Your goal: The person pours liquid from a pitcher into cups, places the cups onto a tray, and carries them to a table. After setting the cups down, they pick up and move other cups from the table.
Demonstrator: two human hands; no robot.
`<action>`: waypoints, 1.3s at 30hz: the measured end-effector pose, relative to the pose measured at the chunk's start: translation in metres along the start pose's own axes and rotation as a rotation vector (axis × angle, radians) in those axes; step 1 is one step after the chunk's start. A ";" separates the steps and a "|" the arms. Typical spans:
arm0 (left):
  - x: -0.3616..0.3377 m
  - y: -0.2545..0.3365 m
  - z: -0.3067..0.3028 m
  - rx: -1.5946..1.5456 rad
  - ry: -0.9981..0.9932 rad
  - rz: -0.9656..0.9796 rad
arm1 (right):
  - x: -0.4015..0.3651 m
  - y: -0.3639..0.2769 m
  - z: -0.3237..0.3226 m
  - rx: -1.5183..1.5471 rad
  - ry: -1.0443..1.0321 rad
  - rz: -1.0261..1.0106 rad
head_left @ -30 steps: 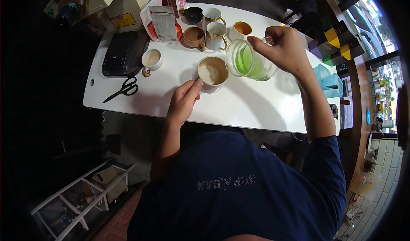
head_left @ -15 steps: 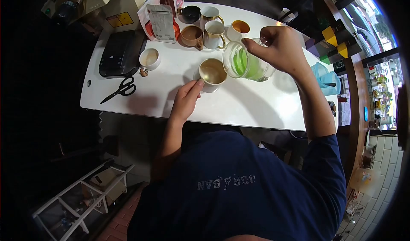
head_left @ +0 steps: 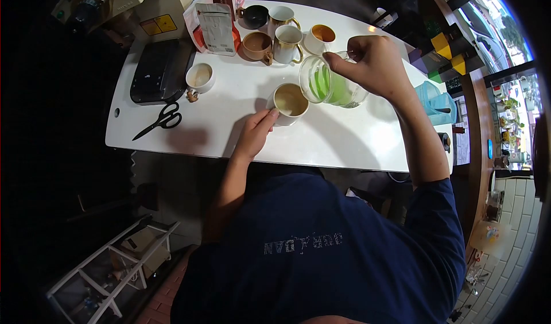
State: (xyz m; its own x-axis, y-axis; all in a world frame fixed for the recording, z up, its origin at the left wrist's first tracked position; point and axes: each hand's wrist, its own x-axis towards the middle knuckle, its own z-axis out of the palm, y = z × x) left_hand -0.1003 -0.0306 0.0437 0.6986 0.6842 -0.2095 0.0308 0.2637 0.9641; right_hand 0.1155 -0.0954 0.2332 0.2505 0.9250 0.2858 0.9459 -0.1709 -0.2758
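Note:
My left hand [head_left: 256, 131] is closed on the near left side of a white cup [head_left: 291, 119] with a pale brownish inside. In my right hand [head_left: 376, 65] is a clear glass pitcher [head_left: 344, 94], gripped near its upper end and tilted to the left. Green shows through the pitcher's glass. Its mouth is right at the cup's right rim and overlaps it in this view. Behind the cup stand a white mug with a gold handle [head_left: 286, 53], a brown mug [head_left: 257, 52] and a cup with an orange inside [head_left: 319, 39].
Black scissors [head_left: 159, 121] and a black scale [head_left: 160, 74] lie at the table's left, beside a white cup with a brown handle [head_left: 201, 81]. A silver-grey pouch [head_left: 216, 28] stands at the back. Light blue containers [head_left: 433, 103] are at the right edge.
The white cup has shifted slightly right in my left hand, closer under the pitcher's mouth, and tips more toward it. My right hand and the pitcher stay nearly in place.

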 end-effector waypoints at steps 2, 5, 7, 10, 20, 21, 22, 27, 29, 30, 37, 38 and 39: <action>0.000 0.002 0.001 0.004 -0.006 0.012 | -0.001 0.003 0.005 0.029 0.032 -0.030; 0.001 0.003 0.002 0.023 -0.016 -0.002 | -0.004 0.004 0.007 0.041 0.065 -0.054; 0.001 0.003 0.003 0.015 -0.019 0.006 | -0.004 0.002 0.006 0.027 0.066 -0.054; 0.002 0.004 0.003 0.021 -0.035 0.006 | -0.004 0.001 0.003 -0.021 -0.044 0.046; 0.006 -0.001 0.013 0.038 -0.064 0.059 | -0.009 0.009 0.005 -0.062 0.001 -0.027; 0.006 -0.001 0.013 0.039 -0.061 0.062 | -0.010 0.010 0.006 -0.037 0.027 -0.053; 0.007 -0.002 0.013 0.041 -0.071 0.050 | -0.010 0.009 0.005 -0.036 0.029 -0.055; 0.008 -0.008 0.014 0.038 -0.067 0.094 | -0.011 0.009 0.006 -0.011 0.025 -0.062; 0.006 -0.007 0.014 0.037 -0.062 0.097 | -0.011 0.009 0.006 -0.013 0.021 -0.064; 0.006 -0.008 0.013 0.038 -0.059 0.103 | -0.010 0.008 0.005 -0.014 0.011 -0.060; 0.003 -0.006 0.010 0.046 -0.049 0.112 | -0.009 0.005 0.003 -0.009 0.017 -0.080; 0.003 -0.006 0.010 0.049 -0.048 0.116 | -0.009 0.005 0.003 -0.008 0.022 -0.082; 0.003 -0.005 0.010 0.047 -0.048 0.113 | -0.009 0.005 0.003 -0.007 0.026 -0.084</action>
State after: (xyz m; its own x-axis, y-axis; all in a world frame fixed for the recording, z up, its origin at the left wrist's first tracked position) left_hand -0.0917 -0.0369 0.0395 0.7327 0.6743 -0.0921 -0.0173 0.1537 0.9880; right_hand 0.1169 -0.1034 0.2267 0.1754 0.9269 0.3319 0.9653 -0.0956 -0.2430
